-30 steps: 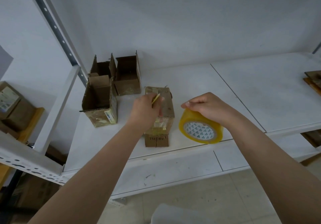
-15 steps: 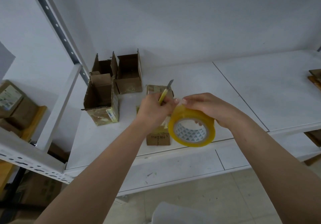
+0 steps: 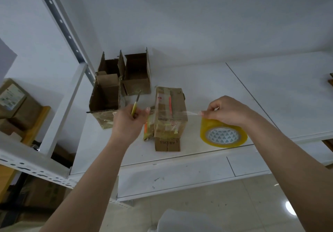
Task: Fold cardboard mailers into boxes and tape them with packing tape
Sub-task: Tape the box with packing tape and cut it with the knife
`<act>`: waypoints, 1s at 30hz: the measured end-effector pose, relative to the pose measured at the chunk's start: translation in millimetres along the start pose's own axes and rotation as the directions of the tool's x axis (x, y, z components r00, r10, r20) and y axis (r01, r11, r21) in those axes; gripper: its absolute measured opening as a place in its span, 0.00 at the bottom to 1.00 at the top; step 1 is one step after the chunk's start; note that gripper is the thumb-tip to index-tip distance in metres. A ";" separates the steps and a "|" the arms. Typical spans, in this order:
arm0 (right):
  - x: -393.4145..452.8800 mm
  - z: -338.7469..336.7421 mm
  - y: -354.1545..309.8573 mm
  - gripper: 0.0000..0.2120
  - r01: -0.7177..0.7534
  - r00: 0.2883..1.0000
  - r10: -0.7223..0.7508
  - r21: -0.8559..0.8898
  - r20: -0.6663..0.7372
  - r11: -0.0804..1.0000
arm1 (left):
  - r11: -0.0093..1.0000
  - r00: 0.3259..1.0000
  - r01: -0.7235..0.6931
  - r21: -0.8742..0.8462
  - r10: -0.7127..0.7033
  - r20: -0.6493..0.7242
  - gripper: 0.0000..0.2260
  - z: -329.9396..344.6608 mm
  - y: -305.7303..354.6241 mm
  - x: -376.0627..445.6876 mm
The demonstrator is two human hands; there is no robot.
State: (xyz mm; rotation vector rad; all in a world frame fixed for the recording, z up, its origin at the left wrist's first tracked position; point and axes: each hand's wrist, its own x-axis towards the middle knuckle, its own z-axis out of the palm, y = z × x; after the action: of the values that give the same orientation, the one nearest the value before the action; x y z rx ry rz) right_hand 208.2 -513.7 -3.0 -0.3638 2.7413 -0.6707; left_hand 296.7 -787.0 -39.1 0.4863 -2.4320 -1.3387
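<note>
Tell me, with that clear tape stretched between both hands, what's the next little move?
Probably lower the tape strip onto the closed box: it spans from left hand to right hand just above the box, not yet stuck down.

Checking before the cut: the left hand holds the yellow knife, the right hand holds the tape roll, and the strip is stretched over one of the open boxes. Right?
Not quite. The head view shows the strip stretched over the closed box, not an open one. The left hand does hold the yellow knife, and the right hand the tape roll.
</note>
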 end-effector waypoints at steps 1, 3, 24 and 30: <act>2.4 1.2 -0.1 0.20 -0.007 1.000 0.007 -0.029 -0.007 1.000 | 1.000 1.000 0.004 0.006 -0.003 -0.003 0.17 0.8 -1.7 2.1; 7.4 4.8 0.1 0.19 -0.034 0.999 0.031 -0.082 -0.028 0.996 | 1.000 1.000 0.012 0.016 -0.012 -0.002 0.18 2.9 -4.2 5.0; 38.8 53.5 -21.0 0.21 -0.029 0.998 0.047 -0.306 0.051 0.951 | 0.836 0.864 0.498 -0.232 -0.453 0.221 0.23 50.0 -57.4 -9.4; 36.8 51.9 -21.0 0.21 -0.037 0.997 0.055 -0.302 0.054 0.953 | 0.922 0.923 0.380 -0.067 -0.374 0.089 0.18 45.4 -58.5 -19.9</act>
State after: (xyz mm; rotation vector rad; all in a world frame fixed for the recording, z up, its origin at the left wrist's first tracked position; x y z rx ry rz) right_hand 195.4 -564.3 -45.1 -0.3780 2.7831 -0.2221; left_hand 302.9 -773.9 -114.4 0.9376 -2.4111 -1.6276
